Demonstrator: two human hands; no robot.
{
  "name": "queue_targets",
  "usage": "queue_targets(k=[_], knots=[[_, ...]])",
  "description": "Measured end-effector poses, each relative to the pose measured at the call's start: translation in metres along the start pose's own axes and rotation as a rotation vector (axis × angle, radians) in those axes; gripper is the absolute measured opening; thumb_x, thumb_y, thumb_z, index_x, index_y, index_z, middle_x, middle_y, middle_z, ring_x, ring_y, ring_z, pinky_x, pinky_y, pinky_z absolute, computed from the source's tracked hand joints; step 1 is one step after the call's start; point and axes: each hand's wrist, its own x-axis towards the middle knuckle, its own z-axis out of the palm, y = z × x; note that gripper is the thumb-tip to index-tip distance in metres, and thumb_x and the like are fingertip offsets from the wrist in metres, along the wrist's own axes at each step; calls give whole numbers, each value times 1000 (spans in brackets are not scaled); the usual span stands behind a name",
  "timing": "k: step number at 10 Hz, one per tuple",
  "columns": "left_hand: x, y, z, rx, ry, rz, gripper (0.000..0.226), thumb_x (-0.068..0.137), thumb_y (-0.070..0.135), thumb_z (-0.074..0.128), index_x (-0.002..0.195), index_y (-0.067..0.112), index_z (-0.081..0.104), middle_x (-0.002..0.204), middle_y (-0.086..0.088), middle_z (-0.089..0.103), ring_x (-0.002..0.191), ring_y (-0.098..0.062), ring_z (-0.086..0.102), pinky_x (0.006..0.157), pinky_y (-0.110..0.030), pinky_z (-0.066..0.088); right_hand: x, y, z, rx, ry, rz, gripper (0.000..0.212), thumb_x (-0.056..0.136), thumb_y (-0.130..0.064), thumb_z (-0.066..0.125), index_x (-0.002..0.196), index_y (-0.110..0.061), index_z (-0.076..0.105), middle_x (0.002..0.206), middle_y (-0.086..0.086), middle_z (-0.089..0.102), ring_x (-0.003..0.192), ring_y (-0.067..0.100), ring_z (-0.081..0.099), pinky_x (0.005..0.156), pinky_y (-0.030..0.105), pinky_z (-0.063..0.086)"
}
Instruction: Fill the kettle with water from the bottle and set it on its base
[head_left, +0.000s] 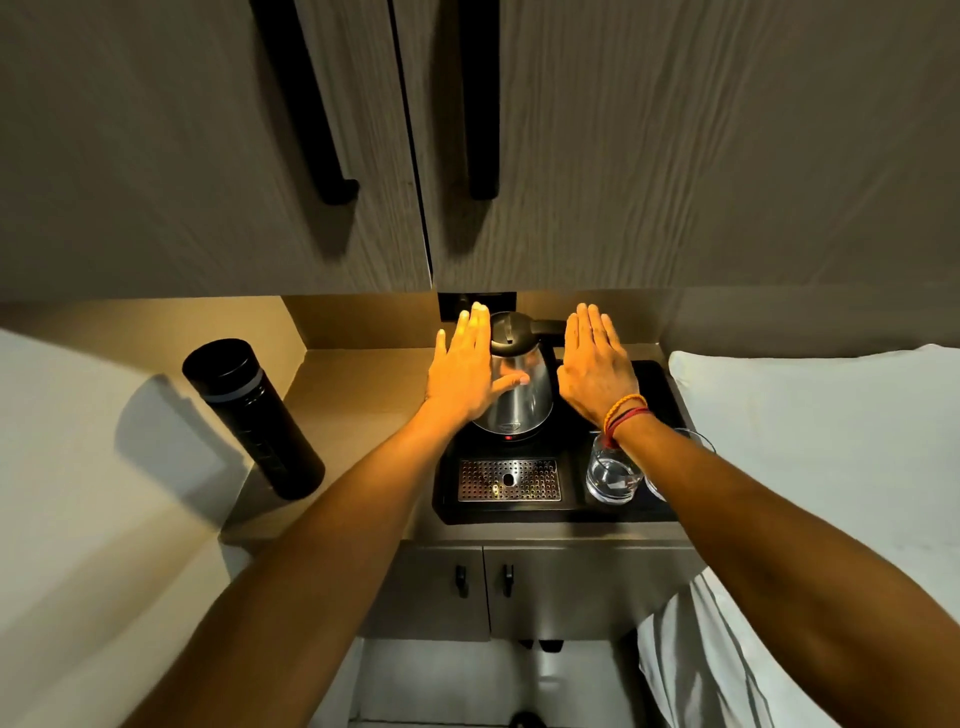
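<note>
From above, the shiny steel kettle with a black lid (514, 384) stands upright on the black tray (660, 415), between two flat, spread hands holding nothing. Left hand (462, 374) overlaps its side; right hand (597, 369) hovers beside its rear-right handle. The tall black cylindrical bottle (254, 415) stands well left, nearer the left hand.

Warm under-cabinet glow, dim surroundings, sharp focus, wide-angle edge distortion.

No text, brand or number can be read anywhere. The kettle (517, 384) carries a small oval badge low on its steel body, too small and blurred to make out. The black bottle (253, 415) shows no legible marking.
</note>
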Motion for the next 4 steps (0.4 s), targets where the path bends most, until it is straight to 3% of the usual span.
queue_targets(k=[1,2,4], knots=[[-1,7,-4,89,-41,-36,118,82,82,40,157,6,-8,168,-11,-7,154,-26,-7,121,-55,2,4,-2,-13,-95,-62,-23,69,98,-25,39,153,10,18,161,31,21,152,42,21,126,48,16],[-5,10,-17,197,-60,-28,118,81,84,36,157,5,-8,168,-12,-7,154,-27,-9,121,-55,-1,-8,-10,-27,-72,-89,-1,78,95,-27,44,156,8,10,164,28,13,155,39,14,127,47,13],[-33,23,-52,157,53,-41,106,90,74,39,158,7,-5,168,-10,-3,154,-25,-9,121,-54,-2,-58,-14,-57,-116,166,-196,82,88,-24,48,156,4,13,164,25,18,155,37,17,126,48,18]])
